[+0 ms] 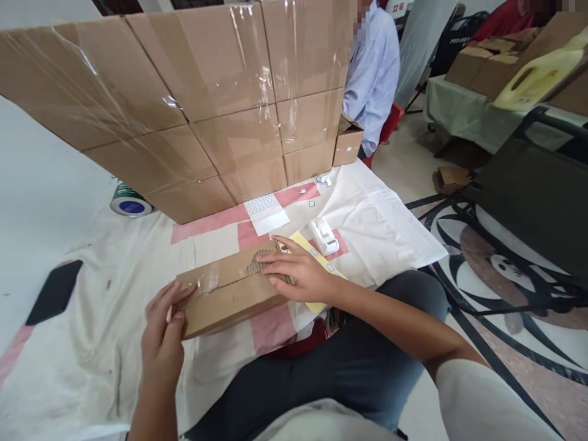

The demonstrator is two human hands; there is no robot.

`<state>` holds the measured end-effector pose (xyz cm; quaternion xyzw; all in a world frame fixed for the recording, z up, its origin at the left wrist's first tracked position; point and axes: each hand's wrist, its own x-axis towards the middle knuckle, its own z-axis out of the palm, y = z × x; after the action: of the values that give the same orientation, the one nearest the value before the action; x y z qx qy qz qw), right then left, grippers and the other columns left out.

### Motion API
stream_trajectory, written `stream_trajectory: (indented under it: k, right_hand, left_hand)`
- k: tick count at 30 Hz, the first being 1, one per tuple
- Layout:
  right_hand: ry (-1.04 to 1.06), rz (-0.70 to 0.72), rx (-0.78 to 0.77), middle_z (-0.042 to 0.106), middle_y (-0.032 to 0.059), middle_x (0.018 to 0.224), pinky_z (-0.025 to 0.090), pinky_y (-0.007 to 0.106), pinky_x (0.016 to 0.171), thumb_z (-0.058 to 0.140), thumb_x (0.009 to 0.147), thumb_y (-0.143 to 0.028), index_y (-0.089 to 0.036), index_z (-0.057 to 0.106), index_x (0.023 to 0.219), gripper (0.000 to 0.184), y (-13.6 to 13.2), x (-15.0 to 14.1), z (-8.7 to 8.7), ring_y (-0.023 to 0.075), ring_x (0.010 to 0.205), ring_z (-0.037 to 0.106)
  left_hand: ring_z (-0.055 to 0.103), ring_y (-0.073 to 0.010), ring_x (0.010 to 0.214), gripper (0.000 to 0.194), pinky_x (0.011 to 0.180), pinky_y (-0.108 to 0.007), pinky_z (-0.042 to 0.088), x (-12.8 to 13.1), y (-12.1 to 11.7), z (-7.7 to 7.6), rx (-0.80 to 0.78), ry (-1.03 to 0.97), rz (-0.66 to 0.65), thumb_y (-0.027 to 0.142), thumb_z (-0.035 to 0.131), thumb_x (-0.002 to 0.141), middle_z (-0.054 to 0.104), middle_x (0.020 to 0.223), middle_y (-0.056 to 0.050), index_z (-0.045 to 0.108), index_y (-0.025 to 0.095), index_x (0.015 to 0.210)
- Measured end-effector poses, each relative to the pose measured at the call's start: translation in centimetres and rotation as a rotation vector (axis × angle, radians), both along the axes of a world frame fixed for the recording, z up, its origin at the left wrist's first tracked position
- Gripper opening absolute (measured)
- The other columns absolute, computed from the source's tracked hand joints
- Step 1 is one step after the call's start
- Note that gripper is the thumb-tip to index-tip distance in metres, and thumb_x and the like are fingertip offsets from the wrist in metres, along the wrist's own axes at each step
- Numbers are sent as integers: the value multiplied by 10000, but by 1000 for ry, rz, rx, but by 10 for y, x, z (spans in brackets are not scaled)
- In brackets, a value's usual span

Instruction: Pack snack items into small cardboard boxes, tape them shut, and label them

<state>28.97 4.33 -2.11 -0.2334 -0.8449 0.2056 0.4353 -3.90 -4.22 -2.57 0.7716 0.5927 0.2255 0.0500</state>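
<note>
A long, flat cardboard box [229,300] lies before me on the cloth-covered table, with clear tape across its top seam. A torn patch near its right end bares the corrugated layer. My left hand [165,321] is closed around the box's left end, thumb on the near side. My right hand [301,275] lies over the right end, its fingers stretched out flat beside the torn patch. Partly under that end and my right wrist is a yellow sheet [316,307] bearing small labels. Just beyond stands a white tape dispenser [324,237].
Stacked, taped cartons [220,67] wall off the table's far side. A white label sheet [266,213] lies before them. At left are a tin [131,205] and a black phone [55,293]. A person in a light blue shirt [379,67] is behind the stack. A dark chair [528,202] stands right.
</note>
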Motion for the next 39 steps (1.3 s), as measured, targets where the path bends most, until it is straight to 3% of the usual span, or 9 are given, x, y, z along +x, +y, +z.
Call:
stream_trajectory:
  k: [3,6,11,14,16,21,27,32,39]
  right_hand:
    - [-113,24,71,743,98,1264,339,537,1226,575,967,-287,-168,753,1070,238,2,7,11,267,1321,586]
    - [-145,8,-27,732,96,1286,442,442,1154,551,998,-354,-191,750,1115,283,6,26,32,248,1298,622]
    - [92,-431,-318,779,61,1064,549,329,895,539,954,-293,-195,732,1002,222,22,83,46,211,973,735]
    - [75,-604,-547,756,35,913,522,301,776,551,933,-307,-190,684,856,193,34,111,35,191,819,707]
    - [60,-620,-720,736,36,866,505,288,709,552,935,-323,-186,639,796,214,40,119,27,174,739,686]
    - [63,-586,-1072,715,39,838,426,277,462,551,950,-360,-203,577,832,198,48,117,20,127,437,574]
    - [103,-572,-1207,654,-23,693,411,267,422,544,969,-356,-223,516,892,156,53,117,14,98,341,486]
    - [194,-554,-1300,669,-33,739,378,238,372,554,933,-230,-231,486,958,73,60,115,0,75,347,437]
    - [194,-553,-1300,622,-47,711,477,197,410,651,841,-170,-241,479,972,228,63,112,-9,126,568,588]
  left_hand:
    - [501,-356,1372,441,1175,-667,296,19,-5,17,134,136,26,184,417,959,656,1250,-104,551,301,1363]
    - [650,-336,1139,386,1050,-567,429,45,-7,39,195,270,50,189,459,936,691,1193,-109,649,262,1264]
    - [645,-362,1139,412,1038,-556,439,98,-15,51,394,269,66,186,627,861,706,1219,-125,654,245,1267]
    - [669,-290,1103,449,980,-452,516,157,-14,34,544,-19,-313,114,686,800,713,1156,-108,644,237,1229]
    - [649,-267,1170,447,1012,-421,520,206,0,15,407,-149,-529,105,673,818,699,1205,-113,606,225,1244]
    - [162,-424,1565,889,1200,-620,322,290,80,-38,91,-222,-397,306,744,816,181,1668,-257,268,170,1555]
    - [241,-394,1547,1207,1212,-585,315,289,149,-79,2,-502,-265,541,847,705,211,1648,-263,98,216,1593]
    - [339,-364,1506,1150,1191,-537,365,278,145,-82,-44,-475,-299,609,794,753,305,1617,-241,118,217,1597]
    - [50,-482,1566,966,1114,-849,35,277,126,-74,-242,-267,-60,674,576,895,116,1693,-255,106,240,1619]
